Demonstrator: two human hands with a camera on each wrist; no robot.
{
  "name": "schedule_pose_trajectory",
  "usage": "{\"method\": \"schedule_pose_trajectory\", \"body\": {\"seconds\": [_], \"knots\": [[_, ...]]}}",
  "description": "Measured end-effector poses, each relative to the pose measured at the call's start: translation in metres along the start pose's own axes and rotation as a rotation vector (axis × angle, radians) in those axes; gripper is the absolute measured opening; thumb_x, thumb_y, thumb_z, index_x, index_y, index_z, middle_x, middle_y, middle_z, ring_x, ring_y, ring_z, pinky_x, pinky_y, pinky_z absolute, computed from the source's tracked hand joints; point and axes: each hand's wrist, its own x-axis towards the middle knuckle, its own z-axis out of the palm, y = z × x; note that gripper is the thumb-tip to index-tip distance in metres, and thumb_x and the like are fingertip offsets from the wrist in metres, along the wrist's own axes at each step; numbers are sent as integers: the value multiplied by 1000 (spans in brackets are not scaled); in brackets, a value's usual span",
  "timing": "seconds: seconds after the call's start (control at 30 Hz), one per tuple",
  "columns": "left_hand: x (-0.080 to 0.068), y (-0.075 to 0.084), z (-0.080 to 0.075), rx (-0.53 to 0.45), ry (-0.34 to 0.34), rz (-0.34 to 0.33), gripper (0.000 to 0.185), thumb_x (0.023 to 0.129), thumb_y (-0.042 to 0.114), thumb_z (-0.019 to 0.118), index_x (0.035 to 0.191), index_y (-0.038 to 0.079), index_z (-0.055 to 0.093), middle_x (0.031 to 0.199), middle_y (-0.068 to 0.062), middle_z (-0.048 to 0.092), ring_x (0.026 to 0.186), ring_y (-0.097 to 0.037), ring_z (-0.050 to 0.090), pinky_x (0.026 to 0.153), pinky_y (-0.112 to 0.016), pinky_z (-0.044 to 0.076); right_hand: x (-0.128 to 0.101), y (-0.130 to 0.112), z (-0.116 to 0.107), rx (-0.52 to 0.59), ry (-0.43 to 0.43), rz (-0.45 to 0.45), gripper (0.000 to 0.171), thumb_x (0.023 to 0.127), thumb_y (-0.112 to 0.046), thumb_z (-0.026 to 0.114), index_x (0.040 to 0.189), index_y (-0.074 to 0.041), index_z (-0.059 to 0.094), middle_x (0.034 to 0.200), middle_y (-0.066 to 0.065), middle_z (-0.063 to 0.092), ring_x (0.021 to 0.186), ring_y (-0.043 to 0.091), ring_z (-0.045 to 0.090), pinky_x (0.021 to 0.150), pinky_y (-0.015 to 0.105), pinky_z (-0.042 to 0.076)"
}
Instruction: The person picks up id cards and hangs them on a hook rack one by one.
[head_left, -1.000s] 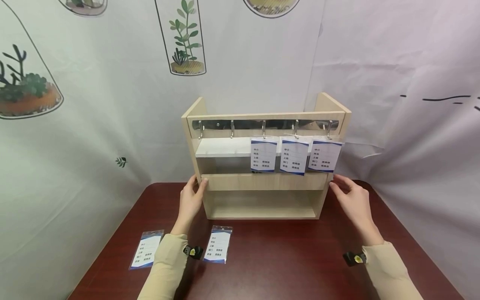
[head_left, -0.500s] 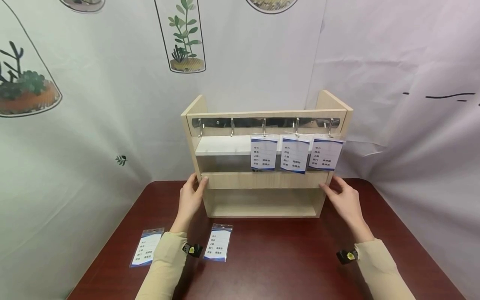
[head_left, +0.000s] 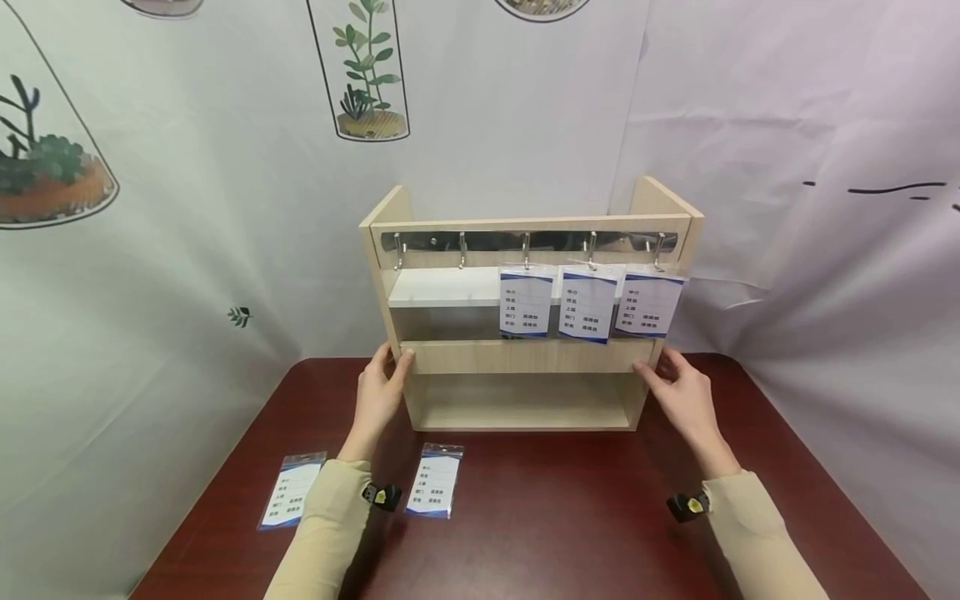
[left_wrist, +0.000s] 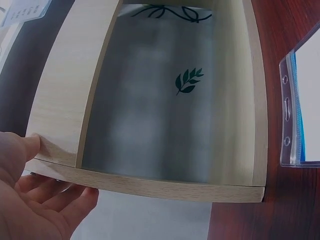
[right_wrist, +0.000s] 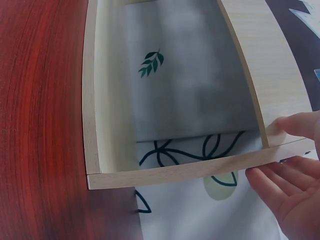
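a dark red-brown wooden table (head_left: 540,517) stands against a pale fabric backdrop printed with potted plants (head_left: 225,208). at the table's far edge, upright and facing the person, sits a light wooden two-tier shelf rack (head_left: 525,358) with a shiny metal rail of hooks (head_left: 525,242) along its top front. the left hand (head_left: 381,396) grips the rack's left side panel, thumb laid on the front face of the middle board and fingers wrapped round the outside of the panel; the left wrist view shows the thumb (left_wrist: 22,150) on the board and the fingers under the panel's edge. the right hand (head_left: 678,392) takes the right side panel the same way, thumb on the front, fingers around the outside, seen also from the right wrist (right_wrist: 290,175). three white and blue badge cards in clear sleeves (head_left: 588,304) hang side by side from the right-hand hooks. two more such cards lie flat on the table near the left forearm, one to its left (head_left: 292,492) and one just to its right (head_left: 435,482).
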Motion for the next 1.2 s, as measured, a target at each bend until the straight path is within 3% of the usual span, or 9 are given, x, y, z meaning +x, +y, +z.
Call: {"method": "schedule_pose_trajectory", "body": {"seconds": [0.1, 0.27, 0.47, 0.53, 0.6, 0.7, 0.97, 1.2], "knots": [[-2, -2, -1, 14, -8, 4, 52, 102, 35, 62, 141, 1, 55, 133, -22, 62, 119, -35, 62, 96, -54, 51, 0, 0, 1, -26, 4, -1, 52, 94, -36, 73, 131, 0, 63, 114, 26, 70, 104, 39, 70, 70, 1, 38], [-6, -4, -3, 38, -13, 11, 49, 102, 32, 62, 139, 1, 56, 129, -21, 65, 116, -34, 64, 96, -51, 52, 0, 0, 0, -71, 14, -7, 51, 94, -37, 73, 128, 0, 64, 112, 24, 71, 104, 37, 70, 75, 15, 47], [-11, -6, -8, 71, -50, 15, 49, 102, 28, 63, 140, 0, 55, 131, -22, 64, 118, -35, 64, 96, -50, 52, 3, -1, -1, -69, 20, -16, 49, 94, -35, 73, 127, 1, 65, 112, 26, 71, 105, 39, 69, 72, 7, 42], [-14, -7, -10, 96, -60, 21, 49, 102, 28, 63, 141, 0, 55, 132, -22, 63, 120, -35, 62, 97, -51, 51, 3, -1, -2, -73, 19, -15, 49, 94, -34, 73, 127, 1, 64, 112, 26, 70, 105, 39, 69, 76, 16, 50], [-17, -10, -12, 121, -65, 33, 48, 101, 25, 64, 141, 0, 55, 132, -22, 63, 121, -35, 62, 97, -52, 51, 3, -1, -1, -79, 18, -16, 49, 95, -34, 72, 127, 2, 64, 112, 27, 70, 105, 40, 69, 80, 33, 56], [-22, -15, -15, 139, -78, 50, 46, 100, 21, 66, 140, 1, 56, 129, -20, 65, 117, -34, 64, 93, -52, 53, 2, -1, 0, -77, 18, -16, 49, 95, -33, 72, 127, 3, 64, 111, 27, 70, 105, 40, 69, 84, 53, 54], [-38, -24, -21, 156, -167, 61, 49, 98, 13, 69, 143, 3, 54, 132, -16, 65, 113, -31, 67, 89, -50, 55, 2, -1, 0, -78, 15, -15, 48, 95, -32, 73, 127, 3, 64, 111, 27, 70, 105, 40, 69, 85, 53, 54], [-51, -26, -24, 157, -227, 60, 50, 95, 10, 71, 141, 0, 54, 132, -20, 64, 113, -33, 67, 90, -49, 55, 3, -1, -1, -88, 15, -26, 48, 94, -32, 74, 126, 2, 65, 110, 26, 71, 103, 39, 70, 81, 43, 55]]}}
